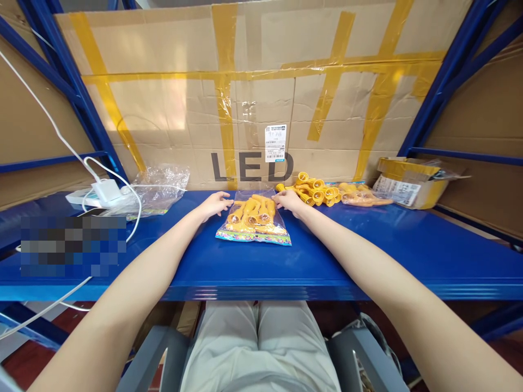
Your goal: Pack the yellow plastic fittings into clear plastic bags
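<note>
A clear plastic bag (250,237) with a colourful printed strip along its near edge lies flat on the blue tabletop. Several yellow, trumpet-shaped plastic pieces (253,209) are inside it. At the bag's left side is my left hand (216,206), its fingers apart and the tips at the edge of the plastic. My right hand (289,201) is at the upper right side of the bag, fingers closed on its edge; the fingertips are partly hidden. Behind my right hand is a loose pile of the same yellow pieces (318,191).
Right of the pile lies another filled bag (359,194), beside an open cardboard box (411,185). To the left are crumpled clear bags (163,182), a white charger (107,190) and cables. A large taped cardboard sheet (183,125) stands behind the blue table (261,269).
</note>
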A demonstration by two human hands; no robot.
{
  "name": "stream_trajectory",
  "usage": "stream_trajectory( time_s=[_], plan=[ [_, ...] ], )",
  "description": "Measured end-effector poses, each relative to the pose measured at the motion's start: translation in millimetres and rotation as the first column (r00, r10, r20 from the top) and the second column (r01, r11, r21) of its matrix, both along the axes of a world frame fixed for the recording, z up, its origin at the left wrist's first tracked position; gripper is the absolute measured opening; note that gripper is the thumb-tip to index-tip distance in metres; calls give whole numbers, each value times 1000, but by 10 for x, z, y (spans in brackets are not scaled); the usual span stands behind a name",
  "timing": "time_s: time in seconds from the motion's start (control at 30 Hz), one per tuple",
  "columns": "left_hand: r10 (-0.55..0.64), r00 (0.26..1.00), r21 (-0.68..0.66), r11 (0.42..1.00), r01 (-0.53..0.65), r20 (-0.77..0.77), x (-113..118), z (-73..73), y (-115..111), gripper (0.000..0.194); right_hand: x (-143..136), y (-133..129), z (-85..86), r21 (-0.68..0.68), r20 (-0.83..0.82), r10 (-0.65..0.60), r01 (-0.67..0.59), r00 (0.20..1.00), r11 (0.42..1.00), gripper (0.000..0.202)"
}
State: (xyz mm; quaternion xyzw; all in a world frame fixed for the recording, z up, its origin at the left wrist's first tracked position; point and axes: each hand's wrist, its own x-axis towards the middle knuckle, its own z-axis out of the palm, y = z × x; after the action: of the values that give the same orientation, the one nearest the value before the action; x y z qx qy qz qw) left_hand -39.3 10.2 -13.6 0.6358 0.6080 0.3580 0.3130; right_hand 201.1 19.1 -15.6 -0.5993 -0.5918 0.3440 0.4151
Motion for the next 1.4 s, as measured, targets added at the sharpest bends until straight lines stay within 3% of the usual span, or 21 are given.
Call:
stream_trajectory(
  time_s=[0.2,0.4,0.6,0.93,1.07,1.2,1.4],
  plan=[
    [66,997,41,997,-68,27,0,-34,27,45,-20,-1,-23,-20,-137,-9,6,991,1000,16],
    [155,988,91,984,-153,-15,-117,-114,149,17,-31,1,-42,-44,-235,143,-157,961,987,17],
    [188,980,37,982,-186,-59,-186,-101,148,23,-60,7,-58,-61,-292,263,-292,919,954,12],
    [259,966,19,966,-258,-25,-253,-49,194,11,-30,9,-14,-106,-309,159,-200,938,974,23],
    [199,975,24,979,-202,102,-287,-85,222,13,-16,-17,-16,-81,-381,208,-257,901,963,21],
    [72,951,65,993,-96,302,-279,-117,239,29,-52,-4,-66,-23,-439,240,-278,866,960,20],
    [85,947,71,991,-112,310,-317,-92,254,29,-32,25,-78,-23,-425,235,-270,874,963,17]
  ],
)
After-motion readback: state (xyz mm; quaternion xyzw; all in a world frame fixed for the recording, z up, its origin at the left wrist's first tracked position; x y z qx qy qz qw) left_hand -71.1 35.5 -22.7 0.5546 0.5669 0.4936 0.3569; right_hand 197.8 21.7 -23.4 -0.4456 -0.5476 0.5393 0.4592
